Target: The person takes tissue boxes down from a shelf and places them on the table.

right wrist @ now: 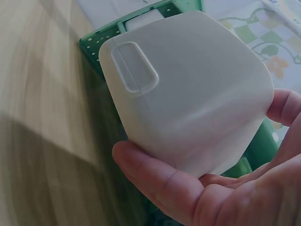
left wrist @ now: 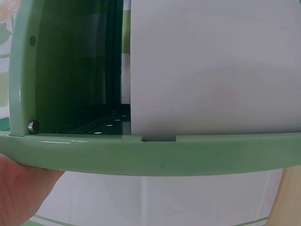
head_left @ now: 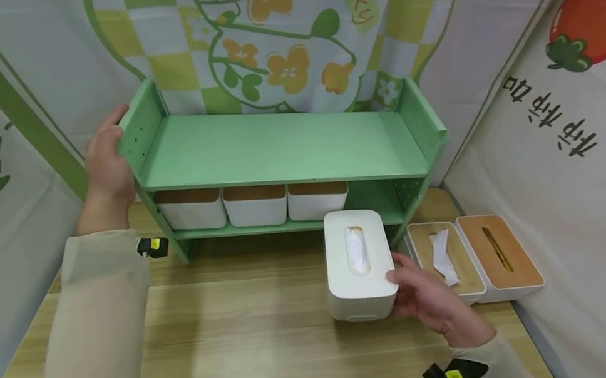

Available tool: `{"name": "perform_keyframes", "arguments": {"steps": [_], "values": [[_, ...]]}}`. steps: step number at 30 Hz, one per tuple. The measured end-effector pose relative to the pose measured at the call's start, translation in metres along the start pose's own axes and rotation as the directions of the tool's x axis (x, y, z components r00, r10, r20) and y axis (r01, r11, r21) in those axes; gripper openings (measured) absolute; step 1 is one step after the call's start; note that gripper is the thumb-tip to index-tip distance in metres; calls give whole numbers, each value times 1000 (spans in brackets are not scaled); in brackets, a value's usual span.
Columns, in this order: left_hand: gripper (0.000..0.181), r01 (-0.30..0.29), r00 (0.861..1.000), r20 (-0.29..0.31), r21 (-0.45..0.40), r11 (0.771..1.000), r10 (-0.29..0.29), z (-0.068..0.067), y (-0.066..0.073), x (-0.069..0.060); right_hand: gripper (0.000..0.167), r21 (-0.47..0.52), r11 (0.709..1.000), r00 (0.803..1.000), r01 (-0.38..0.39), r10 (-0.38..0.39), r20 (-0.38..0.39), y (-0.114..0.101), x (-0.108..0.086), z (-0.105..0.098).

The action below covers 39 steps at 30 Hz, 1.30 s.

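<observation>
Printed fabric walls (head_left: 285, 40) are filling the top and both sides of the head view. A wooden table (head_left: 232, 349) is spreading across the bottom. In the upper middle, a green shelf unit (head_left: 275, 145) is standing on it.

Two sleeved forearms are reaching in, one from the lower left and one from the lower right corner. A white tissue box (head_left: 362, 287) is showing just right of centre, its slotted top facing the camera and its outline overlapping the unit's lower right. I cannot tell whether its base is touching the table.

At the right of the frame, a tan-topped box (head_left: 467, 279) and a brown-topped box (head_left: 518, 260) are sitting side by side. Three smaller-looking white boxes (head_left: 257, 209) with brown tops are lining the left and middle of the lower shelf.

The right hand (head_left: 433, 302) is clamping the tissue box at its lower right, thumb and fingers bearing on different sides. The left hand (head_left: 106, 169) is touching the unit's left side panel in the upper left; I cannot tell whether its fingers are curling round it.

White tissue (head_left: 444, 258) is lying on the tan top, and a narrow dark-gold strip (head_left: 498, 249) is marking the brown one. Small black devices (head_left: 153, 247) are sitting at both wrists.
</observation>
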State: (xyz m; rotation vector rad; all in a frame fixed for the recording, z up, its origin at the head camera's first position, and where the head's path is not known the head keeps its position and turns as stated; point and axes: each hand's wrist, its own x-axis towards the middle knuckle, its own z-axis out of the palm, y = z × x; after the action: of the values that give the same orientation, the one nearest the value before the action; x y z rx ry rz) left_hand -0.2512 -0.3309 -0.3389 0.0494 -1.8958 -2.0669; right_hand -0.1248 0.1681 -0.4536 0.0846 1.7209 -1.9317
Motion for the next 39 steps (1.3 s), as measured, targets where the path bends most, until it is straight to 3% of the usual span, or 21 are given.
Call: {"name": "perform_keyframes", "arguments": {"steps": [10, 20, 39], "values": [[53, -9, 1000, -6, 53, 999, 10, 0, 0, 1, 74, -5, 1000, 999, -31, 30, -35, 20, 5, -6], [51, 12, 1000, -3, 31, 999, -12, 1, 1, 1, 77, 1, 997, 994, -82, 82, -73, 42, 9, -14], [51, -3, 1000, 7, 45, 999, 2, -3, -1, 2, 72, 30, 998, 989, -51, 54, -134, 58, 20, -16]]}}
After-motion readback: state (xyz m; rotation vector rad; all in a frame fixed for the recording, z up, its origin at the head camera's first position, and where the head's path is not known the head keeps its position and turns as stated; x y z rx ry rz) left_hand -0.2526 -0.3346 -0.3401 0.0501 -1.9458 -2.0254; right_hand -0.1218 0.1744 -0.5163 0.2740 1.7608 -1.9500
